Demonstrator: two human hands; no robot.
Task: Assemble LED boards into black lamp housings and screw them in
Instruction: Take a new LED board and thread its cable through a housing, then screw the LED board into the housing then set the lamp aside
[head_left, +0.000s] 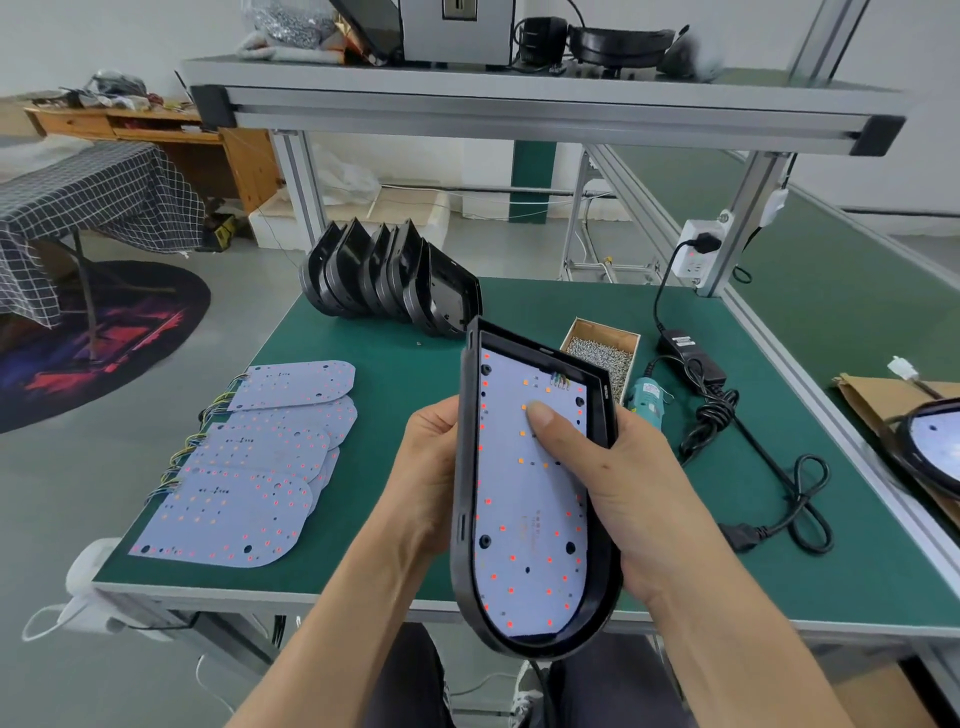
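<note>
Item: housing (462, 519) with LED board (524, 499) seated inside, held in the air over the bench's (363, 332) near edge, long axis running away from the person, rounded end nearest.
Left hand (431, 467): wraps the housing's left wall.
Right hand (613, 478): cups the right wall, thumb pressing the board flat.
Screws (605, 358) in box and screwdriver (647, 397): just right of the housing, toward the far edge, nearer the right hand; judged the next reach.
Spare boards (249, 467): left side.
</note>
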